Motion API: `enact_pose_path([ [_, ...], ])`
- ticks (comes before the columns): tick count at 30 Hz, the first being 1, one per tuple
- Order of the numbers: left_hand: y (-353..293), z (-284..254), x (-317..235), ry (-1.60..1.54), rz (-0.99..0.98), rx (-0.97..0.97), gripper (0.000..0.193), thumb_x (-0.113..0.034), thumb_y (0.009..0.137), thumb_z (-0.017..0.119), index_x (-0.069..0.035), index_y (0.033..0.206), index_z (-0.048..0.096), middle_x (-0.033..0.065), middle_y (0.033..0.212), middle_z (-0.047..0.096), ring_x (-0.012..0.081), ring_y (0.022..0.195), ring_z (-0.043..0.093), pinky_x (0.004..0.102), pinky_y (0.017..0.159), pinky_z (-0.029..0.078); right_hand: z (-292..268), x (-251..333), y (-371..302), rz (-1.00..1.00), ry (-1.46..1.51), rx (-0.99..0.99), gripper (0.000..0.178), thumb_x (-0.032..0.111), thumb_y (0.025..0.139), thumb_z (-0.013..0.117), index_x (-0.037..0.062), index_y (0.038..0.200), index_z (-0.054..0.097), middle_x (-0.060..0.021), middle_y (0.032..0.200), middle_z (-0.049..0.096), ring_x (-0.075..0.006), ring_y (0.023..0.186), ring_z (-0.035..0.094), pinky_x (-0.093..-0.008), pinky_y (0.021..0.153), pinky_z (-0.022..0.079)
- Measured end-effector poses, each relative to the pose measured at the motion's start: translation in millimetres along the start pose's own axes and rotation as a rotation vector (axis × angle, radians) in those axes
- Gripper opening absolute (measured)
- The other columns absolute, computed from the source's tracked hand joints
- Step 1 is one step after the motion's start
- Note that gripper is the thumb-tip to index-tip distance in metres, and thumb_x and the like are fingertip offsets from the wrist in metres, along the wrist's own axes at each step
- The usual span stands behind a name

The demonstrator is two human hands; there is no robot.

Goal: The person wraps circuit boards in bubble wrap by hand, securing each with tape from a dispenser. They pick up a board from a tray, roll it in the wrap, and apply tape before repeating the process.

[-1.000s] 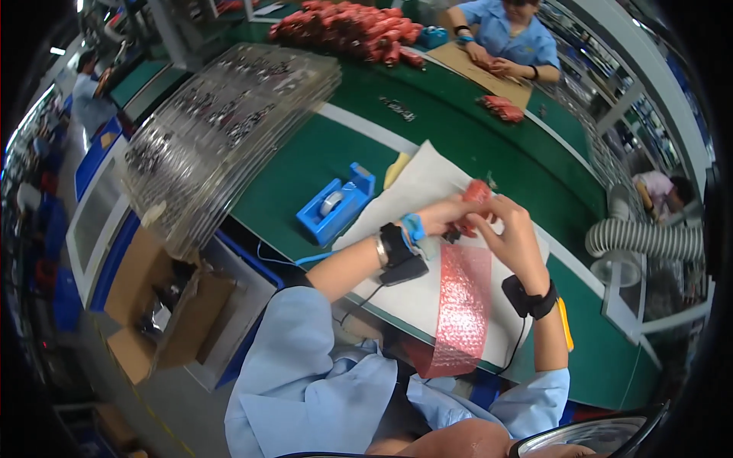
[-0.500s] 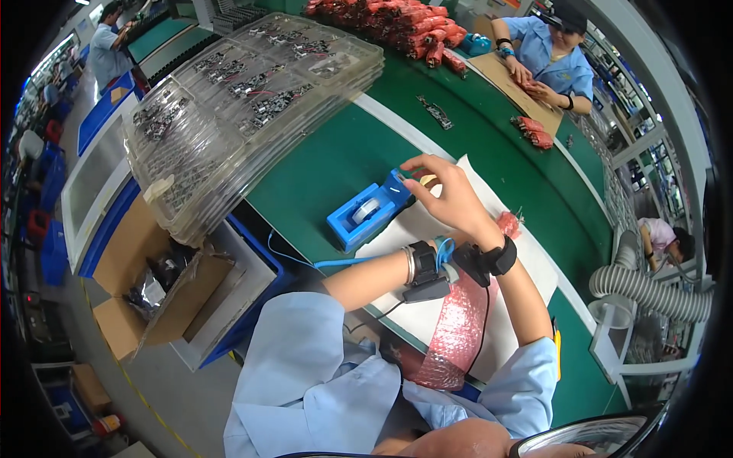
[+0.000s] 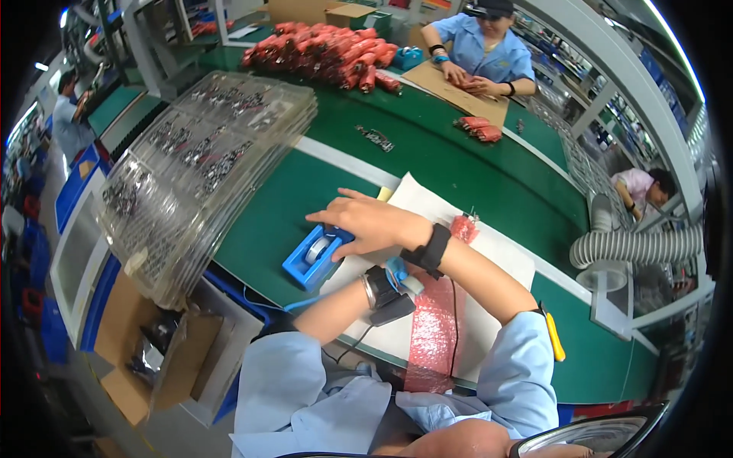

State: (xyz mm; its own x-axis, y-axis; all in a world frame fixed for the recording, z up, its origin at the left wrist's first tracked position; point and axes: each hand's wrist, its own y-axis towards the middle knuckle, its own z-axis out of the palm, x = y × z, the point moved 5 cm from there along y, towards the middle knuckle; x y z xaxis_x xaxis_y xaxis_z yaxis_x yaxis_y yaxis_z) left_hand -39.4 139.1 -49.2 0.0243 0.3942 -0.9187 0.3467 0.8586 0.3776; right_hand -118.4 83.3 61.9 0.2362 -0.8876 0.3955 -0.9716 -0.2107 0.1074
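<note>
My right hand [image 3: 366,221] reaches leftward over one end of a blue tape dispenser [image 3: 300,269]. Its thumb and fingers lie on either side of that end, and the fingertips partly cover it. A roll of clear tape [image 3: 318,249] sits inside the dispenser. My left forearm [image 3: 328,314] runs toward the right wrist; the left hand's fingers are hidden behind the right hand and wrist. Red bubble wrap [image 3: 431,336] lies beneath my arms on a white sheet [image 3: 496,267]. Beyond my right wrist, a red-wrapped bundle [image 3: 463,227] shows wire ends.
Stacked clear trays [image 3: 195,160] of small circuit boards stand at left, above an open cardboard box [image 3: 126,351]. Red-wrapped bundles [image 3: 321,53] pile up at the back. A loose circuit board [image 3: 374,138] lies on the green bench. A co-worker [image 3: 481,53] handles a red bundle opposite.
My right hand has moved from beside the dispenser's end to over it, with its fingers pointing left. The whole view has shifted, so the bench items appear farther left and lower.
</note>
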Motion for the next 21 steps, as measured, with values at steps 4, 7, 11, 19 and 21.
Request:
enact_pose_path([
  [4,26.3,21.7,5.7,0.110,0.049,0.052,0.036,-0.026,0.090,0.062,-0.003,0.116,0.054,0.0087,0.113,0.058,0.0178,0.102,0.057,0.0312,0.090,0.047,4.7,-1.5,0.9,0.015,-0.061,0.034,0.066,0.040,0.074,0.074,0.0046,0.126,0.054,-0.0132,0.108,0.061,-0.0280,0.108,0.055,-0.0429,0.100,0.035],
  [7,-3.3,11.9,12.8,0.158,0.069,0.107,0.036,-0.026,0.090,0.062,-0.002,0.116,0.054,0.0090,0.114,0.058,0.0181,0.104,0.057,0.0314,0.091,0.047,-3.1,-1.1,-8.0,0.026,-0.064,-0.025,0.066,0.043,0.075,0.073,0.0035,0.124,0.055,-0.0110,0.100,0.064,-0.0272,0.102,0.058,-0.0407,0.094,0.038],
  [11,-10.1,18.5,55.3,-0.964,-0.331,0.176,0.049,-0.025,0.090,0.061,-0.001,0.130,0.046,0.0101,0.126,0.052,0.0197,0.118,0.049,0.0340,0.101,0.039,-7.5,-4.6,-11.9,0.120,-0.106,-0.038,0.067,0.044,0.074,0.073,0.0025,0.123,0.056,-0.0094,0.094,0.065,-0.0256,0.097,0.059,-0.0382,0.086,0.040],
  [19,-9.3,1.5,56.1,-0.121,0.044,0.082,0.045,-0.020,0.092,0.057,-0.001,0.131,0.046,0.0102,0.128,0.051,0.0171,0.113,0.052,0.0308,0.096,0.042,-5.0,-17.7,-15.9,0.326,-0.245,-0.094,0.070,0.046,0.071,0.075,0.0027,0.123,0.055,-0.0109,0.088,0.066,-0.0276,0.093,0.061,-0.0402,0.088,0.040],
  [21,-3.1,-5.5,69.6,-0.430,-0.206,0.002,0.044,-0.019,0.090,0.060,-0.002,0.129,0.049,0.0087,0.118,0.055,0.0155,0.106,0.055,0.0297,0.092,0.045,-4.4,-11.7,-18.2,0.293,-0.298,-0.191,0.070,0.045,0.072,0.074,0.0028,0.124,0.055,-0.0119,0.088,0.065,-0.0291,0.092,0.060,-0.0426,0.089,0.040],
])
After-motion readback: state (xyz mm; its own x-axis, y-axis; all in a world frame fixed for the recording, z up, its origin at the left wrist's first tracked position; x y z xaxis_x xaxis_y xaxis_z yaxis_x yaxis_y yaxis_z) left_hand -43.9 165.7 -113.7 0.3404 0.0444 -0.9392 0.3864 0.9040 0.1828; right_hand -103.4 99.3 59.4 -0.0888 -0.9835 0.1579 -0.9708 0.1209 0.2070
